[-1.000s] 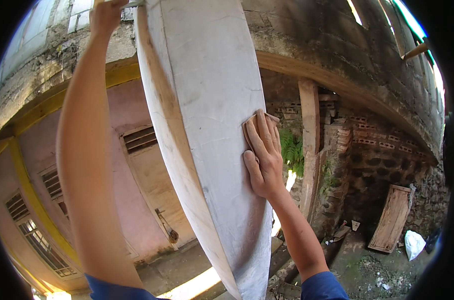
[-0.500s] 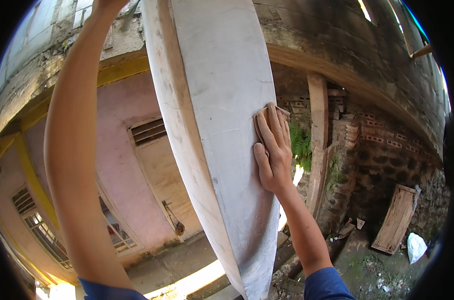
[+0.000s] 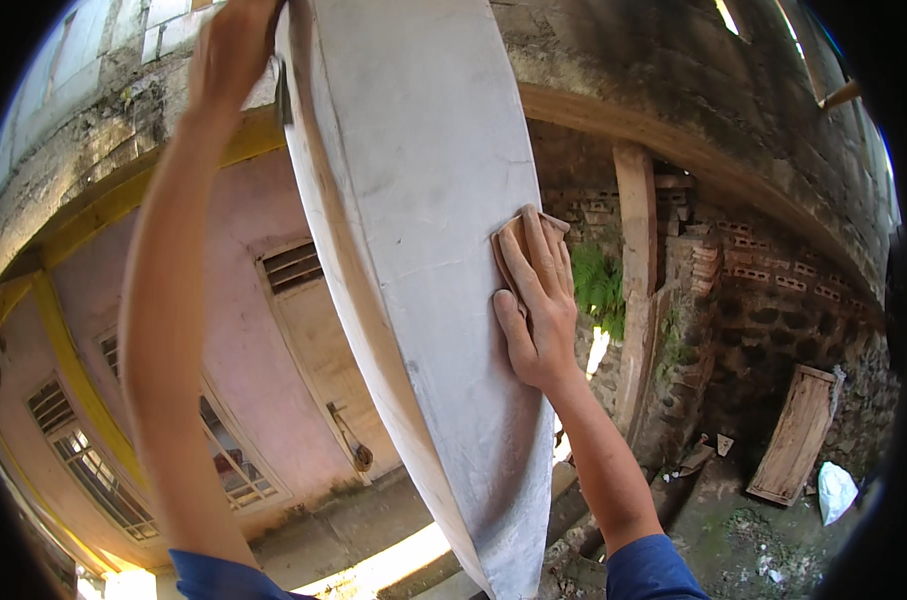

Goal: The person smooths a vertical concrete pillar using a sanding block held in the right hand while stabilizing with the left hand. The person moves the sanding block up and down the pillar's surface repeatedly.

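Observation:
A long whitish-grey tapered board [image 3: 424,180] stands in front of me, with a pale brown streaked side along its left. My right hand [image 3: 536,300] lies on its right part, fingers extended and together over a folded tan sheet [image 3: 509,235], holding it against the surface. My left hand [image 3: 236,45] is raised at the board's upper left, fingers curled and partly cut off by the top edge of the view. A narrow dark piece [image 3: 284,90] shows below those fingers; I cannot make out exactly what they grip.
Behind are a pink wall [image 3: 244,380] with door and barred windows, a concrete overhang [image 3: 674,80], and a wooden post [image 3: 636,220] by ferns and stacked bricks. At lower right, a weathered wooden panel [image 3: 789,435] leans beside a white sack [image 3: 836,490].
My left hand rose from a second ago to half a second ago, then came down and rightward. My right hand and sheet shifted slightly right and up, then slightly left, along with the board in view.

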Demonstrator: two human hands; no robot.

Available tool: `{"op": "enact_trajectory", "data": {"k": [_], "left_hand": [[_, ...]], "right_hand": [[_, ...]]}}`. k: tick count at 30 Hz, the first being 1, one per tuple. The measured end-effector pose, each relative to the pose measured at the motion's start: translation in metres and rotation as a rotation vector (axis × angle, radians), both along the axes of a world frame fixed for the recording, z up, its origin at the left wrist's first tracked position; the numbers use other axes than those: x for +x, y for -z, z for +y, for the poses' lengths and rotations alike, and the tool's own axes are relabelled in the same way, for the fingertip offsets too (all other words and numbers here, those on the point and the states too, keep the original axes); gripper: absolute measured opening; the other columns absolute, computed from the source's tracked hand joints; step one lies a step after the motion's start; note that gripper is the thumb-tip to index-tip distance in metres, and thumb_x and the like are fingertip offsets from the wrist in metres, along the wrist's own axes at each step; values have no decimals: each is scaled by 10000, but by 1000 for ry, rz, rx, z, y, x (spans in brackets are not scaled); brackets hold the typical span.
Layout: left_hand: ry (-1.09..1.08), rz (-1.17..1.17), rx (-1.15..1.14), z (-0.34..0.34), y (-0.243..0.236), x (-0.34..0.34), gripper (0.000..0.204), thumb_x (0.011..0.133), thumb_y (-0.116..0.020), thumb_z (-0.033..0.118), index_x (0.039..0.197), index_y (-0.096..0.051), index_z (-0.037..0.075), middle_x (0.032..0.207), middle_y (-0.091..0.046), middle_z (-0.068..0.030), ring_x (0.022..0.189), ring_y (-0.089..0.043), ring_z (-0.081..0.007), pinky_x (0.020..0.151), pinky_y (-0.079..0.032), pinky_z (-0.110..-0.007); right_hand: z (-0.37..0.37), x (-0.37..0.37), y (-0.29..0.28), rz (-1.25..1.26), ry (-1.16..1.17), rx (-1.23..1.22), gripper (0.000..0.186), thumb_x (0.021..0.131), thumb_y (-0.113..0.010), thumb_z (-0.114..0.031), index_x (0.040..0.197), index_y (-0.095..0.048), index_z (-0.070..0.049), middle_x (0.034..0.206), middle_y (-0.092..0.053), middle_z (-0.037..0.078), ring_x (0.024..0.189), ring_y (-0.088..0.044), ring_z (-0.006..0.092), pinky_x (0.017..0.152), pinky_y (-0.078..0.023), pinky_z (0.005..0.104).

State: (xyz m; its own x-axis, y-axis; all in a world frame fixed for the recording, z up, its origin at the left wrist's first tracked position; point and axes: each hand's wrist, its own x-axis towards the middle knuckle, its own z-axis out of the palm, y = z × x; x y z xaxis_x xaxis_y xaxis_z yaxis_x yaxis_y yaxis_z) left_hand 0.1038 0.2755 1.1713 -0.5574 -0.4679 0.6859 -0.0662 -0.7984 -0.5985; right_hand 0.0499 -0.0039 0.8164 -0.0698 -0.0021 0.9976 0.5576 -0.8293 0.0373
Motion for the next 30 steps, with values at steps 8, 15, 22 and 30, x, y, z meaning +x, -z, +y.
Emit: {"op": "enact_trajectory", "data": {"k": [8, 15, 22, 30], "left_hand": [[931, 641, 18, 26, -74, 44, 198, 851, -751, 112, 951, -773, -57, 797, -696, -146, 727, -651, -183, 625, -504, -339], [294, 53, -121, -5, 21, 52, 294, 921, -615, 1, 1165, -750, 96, 957, -726, -141, 835, -711, -314, 764, -560, -427], [200, 173, 129, 7, -71, -31, 127, 916, -638, 59, 886, -717, -36, 751, -681, -132, 736, -683, -203, 657, -530, -342], [858, 363, 11, 15, -47, 79, 155, 974, -622, 82, 931, -736, -14, 729, -691, -68, 640, -642, -154, 591, -511, -301]], "right_hand": [[11, 4, 0, -21, -79, 12, 515, 989, -577, -283, 1460, -597, -75, 1615, -409, 217, 1511, -348, 417, 1238, -235, 544], [3, 7, 1, 0, -52, 10, 511, 990, -582, -275, 1460, -596, -75, 1623, -395, 218, 1513, -341, 423, 1241, -232, 543], [6, 5, 2, -22, -91, 5, 527, 973, -593, -276, 1458, -598, -69, 1617, -402, 228, 1510, -344, 432, 1233, -242, 554], [6, 7, -2, -24, -104, 3, 512, 972, -596, -268, 1439, -614, -59, 1615, -408, 226, 1506, -351, 436, 1229, -250, 556]]}}
